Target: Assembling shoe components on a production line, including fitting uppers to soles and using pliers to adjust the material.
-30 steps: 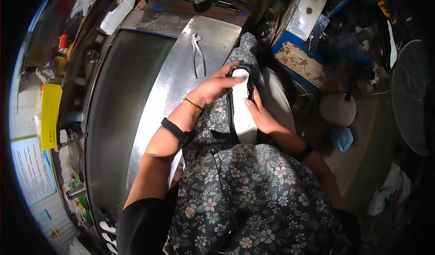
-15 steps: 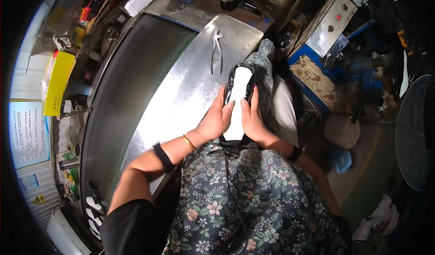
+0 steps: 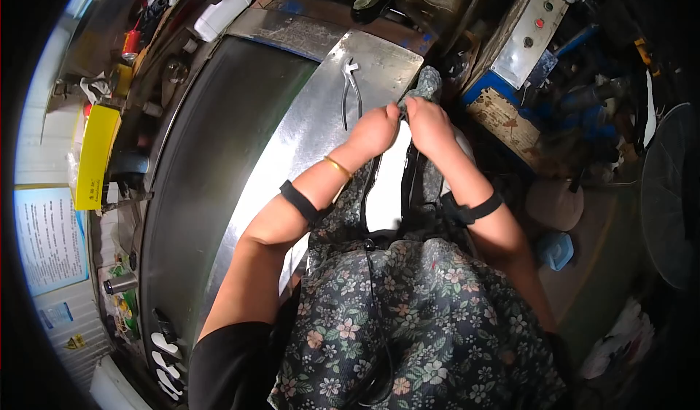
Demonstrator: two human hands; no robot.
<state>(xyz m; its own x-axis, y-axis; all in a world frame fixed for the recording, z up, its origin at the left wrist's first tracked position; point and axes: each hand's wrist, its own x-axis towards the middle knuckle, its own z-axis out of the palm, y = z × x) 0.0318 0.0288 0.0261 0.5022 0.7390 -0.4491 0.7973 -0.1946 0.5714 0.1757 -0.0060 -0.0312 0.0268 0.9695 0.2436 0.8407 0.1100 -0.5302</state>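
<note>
A black shoe upper with a long white sole-shaped insole point(image 3: 389, 184) lies lengthwise on my lap, white side up. At its far end, my left hand point(image 3: 375, 131) is closed, thumb and fingers pinched together at the upper's edge. Close beside it, my right hand point(image 3: 432, 127) is also closed at the same end, thumb near the left thumb. The hands cover that tip, so exactly what each pinches is partly hidden. Lasting pincers point(image 3: 351, 93) with silver handles rest on the shiny metal sheet point(image 3: 281, 155), just left of my hands.
A dark conveyor belt point(image 3: 219, 140) curves along the left, with several white-soled black pieces point(image 3: 166, 344) at its near end. To the right stands a machine with a button panel point(image 3: 531, 34). A stool point(image 3: 554, 202) and a blue container point(image 3: 556, 251) sit on the floor.
Both hands have moved from the sides of the shoe up to its far end and closed there. The shoe's white insole is now uncovered along its middle.
</note>
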